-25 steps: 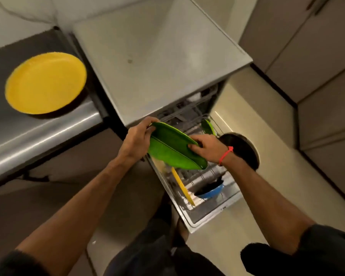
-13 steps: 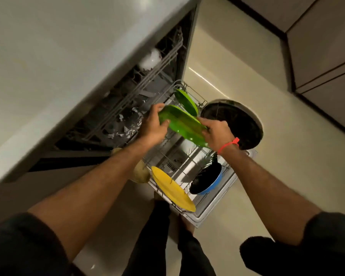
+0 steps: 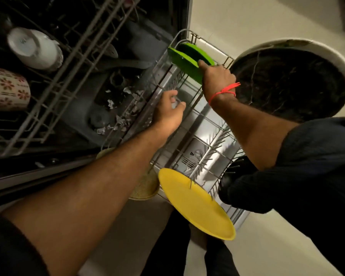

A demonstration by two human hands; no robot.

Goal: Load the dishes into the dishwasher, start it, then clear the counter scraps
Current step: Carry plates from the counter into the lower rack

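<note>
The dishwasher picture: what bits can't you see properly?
- Nearer green plate, head view: the right hand covers its near end, so the grip there is hidden.
- Dark dish in the lower rack: the right sleeve hides most of it.
- Flowered mug: cut off by the left edge.
- Left hand: blurred; whether it touches the rack is unclear.
- Beige dish: partly behind the left forearm.

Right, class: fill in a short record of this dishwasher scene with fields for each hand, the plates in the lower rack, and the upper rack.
right hand: right hand grips green plate, standing it in the lower rack
left hand: left hand over the rack, fingers loosely curled, holding nothing
other plates: second green plate behind the first; yellow plate at the near end
upper rack: white cup, flowered mug
</note>
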